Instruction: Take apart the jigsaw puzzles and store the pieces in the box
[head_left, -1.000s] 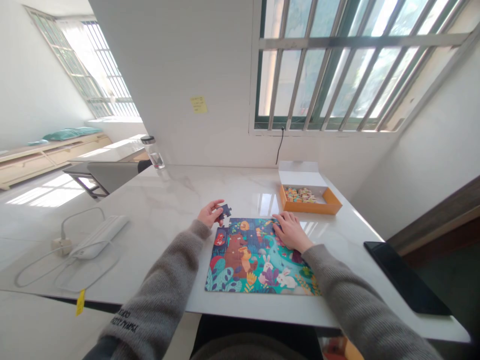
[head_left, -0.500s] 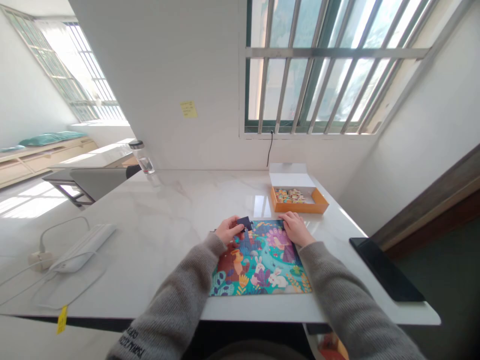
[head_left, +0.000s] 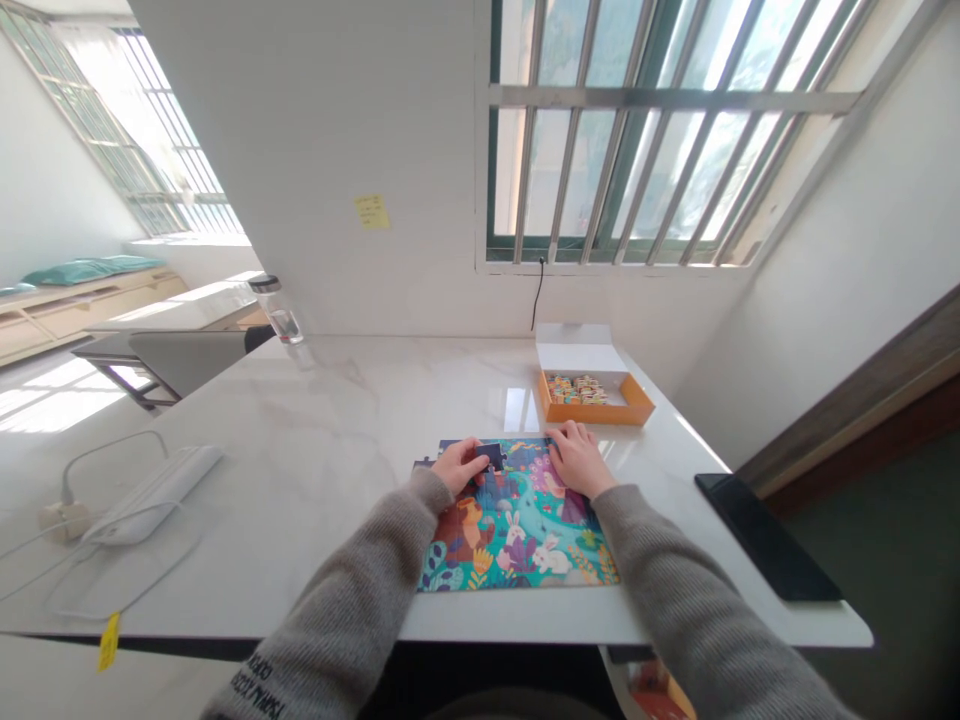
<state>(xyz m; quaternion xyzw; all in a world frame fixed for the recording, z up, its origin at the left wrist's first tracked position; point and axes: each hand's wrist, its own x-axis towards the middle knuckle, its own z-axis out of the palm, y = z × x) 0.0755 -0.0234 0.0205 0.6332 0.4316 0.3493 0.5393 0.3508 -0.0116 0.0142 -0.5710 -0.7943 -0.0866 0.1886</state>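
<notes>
A colourful jigsaw puzzle (head_left: 517, 520) with rabbits, a bear-like animal and plants lies on the white table, largely joined. My left hand (head_left: 459, 466) is at its upper left, thumb and fingers closed on a dark blue puzzle piece (head_left: 491, 456). That piece is over the puzzle's upper part; whether it touches the picture I cannot tell. Over the upper right corner lies my right hand (head_left: 581, 460), open, its fingers resting along the puzzle's far edge. Part of the left border is hidden behind my left hand and sleeve.
Beyond the puzzle stands an open orange box (head_left: 596, 410) with several puzzle pieces inside. A black tablet-like slab (head_left: 765, 540) lies at the table's right edge. On the left are a white power strip (head_left: 161, 490) with cables and a clear bottle (head_left: 279, 312).
My left hand has brought the dark piece slightly lower, over the puzzle's upper part. My right hand has shifted slightly left along the far edge. A dark strip along the top left now shows.
</notes>
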